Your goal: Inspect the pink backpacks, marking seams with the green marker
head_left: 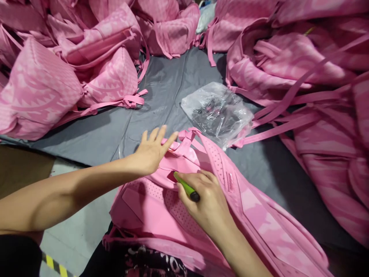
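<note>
A pink backpack [178, 209] lies tilted across my lap and the table edge, its perforated straps and back panel showing. My right hand [206, 196] is closed around a slim green tool with a black end [187, 187]. Its tip points at the fabric near the top of the bag; what kind of tool it is cannot be made out. Fingers spread, my left hand [152, 152] lies open by the bag's upper edge, beside the top loop [188, 136]. Whether its palm presses on the fabric is hard to see.
On the grey table cover [161, 84], a clear plastic bag [217, 113] with small dark pieces sits just beyond the backpack. Piles of pink backpacks [100, 57] stand at the left and back, with more pink bags [325, 130] on the right. Loose straps [276, 132] trail toward the middle.
</note>
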`<state>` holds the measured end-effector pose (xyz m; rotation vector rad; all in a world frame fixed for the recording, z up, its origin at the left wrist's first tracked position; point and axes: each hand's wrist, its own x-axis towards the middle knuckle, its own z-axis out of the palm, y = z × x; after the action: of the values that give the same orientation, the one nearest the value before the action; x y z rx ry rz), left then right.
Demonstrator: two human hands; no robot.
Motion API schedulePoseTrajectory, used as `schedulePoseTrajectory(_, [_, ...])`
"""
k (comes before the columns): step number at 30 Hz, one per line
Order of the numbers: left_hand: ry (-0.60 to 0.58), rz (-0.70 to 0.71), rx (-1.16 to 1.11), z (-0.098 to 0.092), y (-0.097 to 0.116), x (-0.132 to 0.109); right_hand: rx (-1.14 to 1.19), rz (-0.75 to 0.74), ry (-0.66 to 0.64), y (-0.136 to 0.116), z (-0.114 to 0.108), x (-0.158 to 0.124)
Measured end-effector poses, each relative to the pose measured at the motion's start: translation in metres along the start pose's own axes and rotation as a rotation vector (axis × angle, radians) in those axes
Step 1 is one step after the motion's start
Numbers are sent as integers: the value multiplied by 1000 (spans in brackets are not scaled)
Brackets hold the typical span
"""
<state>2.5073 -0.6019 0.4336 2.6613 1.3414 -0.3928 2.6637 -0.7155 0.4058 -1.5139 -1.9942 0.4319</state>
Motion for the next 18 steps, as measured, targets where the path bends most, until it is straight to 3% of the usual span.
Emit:
schedulePoseTrajectory(3, [125, 240, 3, 7, 8, 8, 59, -22, 8, 5, -10, -7])
schedulePoseTrajectory(5, [192, 320, -21, 12, 12, 15, 73, -28, 27, 6, -13, -9])
schedulePoseTrajectory(10, [229, 307, 27, 22, 16, 22, -70, -66, 125, 6, -28, -22])
schedulePoseTrajectory(15, [256, 296, 46, 25, 16, 19, 16, 51, 183, -5, -60, -37])
schedulePoseTrajectory(18, [251, 302, 39, 25, 15, 18, -48, 20, 90, -15, -61, -26])
